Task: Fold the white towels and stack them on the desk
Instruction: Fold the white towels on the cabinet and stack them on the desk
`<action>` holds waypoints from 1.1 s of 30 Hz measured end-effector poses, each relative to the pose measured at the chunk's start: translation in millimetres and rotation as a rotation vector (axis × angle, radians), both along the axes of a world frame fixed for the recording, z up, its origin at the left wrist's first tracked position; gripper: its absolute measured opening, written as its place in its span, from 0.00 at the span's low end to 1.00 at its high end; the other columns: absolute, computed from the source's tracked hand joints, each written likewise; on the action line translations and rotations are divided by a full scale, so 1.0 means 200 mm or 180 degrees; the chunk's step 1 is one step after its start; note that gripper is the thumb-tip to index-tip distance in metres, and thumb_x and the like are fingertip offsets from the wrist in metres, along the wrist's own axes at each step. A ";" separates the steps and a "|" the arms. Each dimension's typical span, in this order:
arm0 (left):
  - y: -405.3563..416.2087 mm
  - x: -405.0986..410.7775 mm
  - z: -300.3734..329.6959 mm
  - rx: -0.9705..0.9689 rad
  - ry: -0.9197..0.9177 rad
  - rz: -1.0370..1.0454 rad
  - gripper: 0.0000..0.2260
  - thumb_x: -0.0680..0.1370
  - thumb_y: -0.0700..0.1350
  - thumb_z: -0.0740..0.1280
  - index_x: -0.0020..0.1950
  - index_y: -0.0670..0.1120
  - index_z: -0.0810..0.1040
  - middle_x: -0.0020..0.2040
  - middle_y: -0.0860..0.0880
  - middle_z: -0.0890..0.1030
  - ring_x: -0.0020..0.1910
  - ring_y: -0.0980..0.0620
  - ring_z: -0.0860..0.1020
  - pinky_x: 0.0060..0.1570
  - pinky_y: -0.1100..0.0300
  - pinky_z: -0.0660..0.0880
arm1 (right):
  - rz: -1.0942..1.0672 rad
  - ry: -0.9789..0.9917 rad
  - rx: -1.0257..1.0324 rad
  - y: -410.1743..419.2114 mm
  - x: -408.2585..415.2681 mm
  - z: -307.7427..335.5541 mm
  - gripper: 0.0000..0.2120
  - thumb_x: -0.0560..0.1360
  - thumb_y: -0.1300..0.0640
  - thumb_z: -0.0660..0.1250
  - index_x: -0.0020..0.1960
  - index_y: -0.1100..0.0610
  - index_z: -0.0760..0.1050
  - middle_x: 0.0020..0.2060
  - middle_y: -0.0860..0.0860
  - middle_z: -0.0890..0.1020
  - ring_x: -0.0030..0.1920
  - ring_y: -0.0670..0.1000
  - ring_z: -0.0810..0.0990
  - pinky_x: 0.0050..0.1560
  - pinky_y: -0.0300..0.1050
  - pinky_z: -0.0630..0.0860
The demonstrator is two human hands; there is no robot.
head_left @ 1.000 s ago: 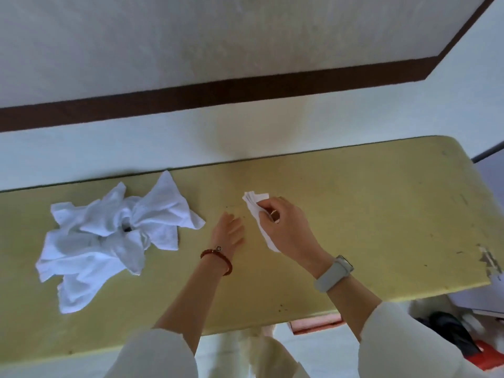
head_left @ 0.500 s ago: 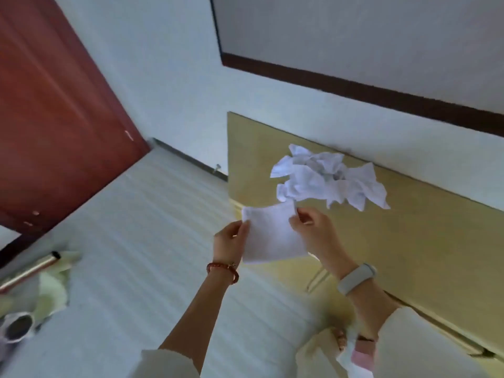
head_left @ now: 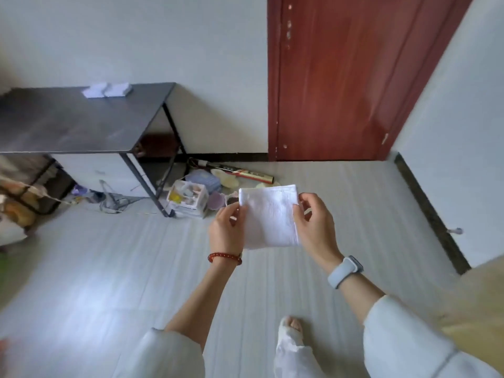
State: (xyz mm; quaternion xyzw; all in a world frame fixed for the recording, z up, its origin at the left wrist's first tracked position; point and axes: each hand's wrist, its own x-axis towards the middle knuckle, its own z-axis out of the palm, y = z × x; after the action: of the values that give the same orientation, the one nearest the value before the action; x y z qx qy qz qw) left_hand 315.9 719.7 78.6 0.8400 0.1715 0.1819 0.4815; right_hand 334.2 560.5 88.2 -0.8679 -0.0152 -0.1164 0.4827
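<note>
While both grip, folded towel spans left hand to right hand

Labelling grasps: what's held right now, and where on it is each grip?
A folded white towel, held up in the air. Left hand pinches its left edge, right hand pinches its right edge.

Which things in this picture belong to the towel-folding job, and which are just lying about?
Belonging to the job:
- folded white cloth towel, held in the grip of the left hand and right hand
- dark metal-legged desk
- folded white towels on that desk

Just lying about:
- pale box of small items on the floor
- long dark bat-like stick
- red-brown wooden door
</note>
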 end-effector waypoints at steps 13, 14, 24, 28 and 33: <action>1.64 0.73 0.09 -0.0101 0.0012 0.1475 0.08 0.77 0.43 0.65 0.52 0.42 0.81 0.41 0.50 0.78 0.40 0.52 0.74 0.37 0.67 0.67 | 0.1417 -0.0021 0.0046 1.77 1.06 -0.03 0.07 0.74 0.60 0.64 0.51 0.59 0.76 0.39 0.50 0.77 0.39 0.49 0.73 0.41 0.40 0.66; 1.76 0.77 0.11 -0.0122 0.0029 0.1594 0.08 0.77 0.43 0.65 0.52 0.42 0.81 0.41 0.50 0.78 0.40 0.52 0.74 0.35 0.71 0.66 | 0.1539 -0.0006 0.0002 1.90 1.12 -0.02 0.07 0.74 0.60 0.64 0.51 0.59 0.75 0.38 0.51 0.77 0.39 0.50 0.73 0.40 0.42 0.67; 3.11 1.06 0.01 -0.0497 0.0343 0.2233 0.08 0.76 0.44 0.65 0.50 0.43 0.81 0.39 0.50 0.78 0.42 0.54 0.73 0.40 0.65 0.64 | 0.2430 0.0385 0.0097 3.31 1.56 -0.08 0.07 0.75 0.58 0.64 0.52 0.59 0.76 0.43 0.52 0.80 0.44 0.51 0.76 0.47 0.45 0.71; 3.75 1.30 -0.04 -0.0684 0.0433 0.1924 0.05 0.76 0.44 0.65 0.47 0.47 0.80 0.35 0.52 0.77 0.41 0.52 0.73 0.43 0.62 0.68 | 0.2377 0.0673 0.0152 3.90 1.81 -0.11 0.08 0.76 0.53 0.63 0.50 0.57 0.75 0.40 0.46 0.78 0.43 0.48 0.75 0.45 0.41 0.68; 4.37 1.71 -0.02 -0.0733 0.0784 0.1295 0.04 0.76 0.46 0.64 0.44 0.51 0.79 0.38 0.49 0.77 0.39 0.52 0.74 0.45 0.56 0.75 | 0.2156 0.1055 0.0127 4.44 2.14 -0.04 0.08 0.77 0.50 0.62 0.47 0.54 0.75 0.41 0.46 0.79 0.45 0.49 0.76 0.48 0.43 0.71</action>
State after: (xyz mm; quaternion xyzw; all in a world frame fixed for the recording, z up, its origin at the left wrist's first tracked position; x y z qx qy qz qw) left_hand 658.3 1592.9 75.1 0.7437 0.4137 0.1507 0.5030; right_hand 761.4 1449.3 80.6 -0.8111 -0.2207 0.1916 0.5066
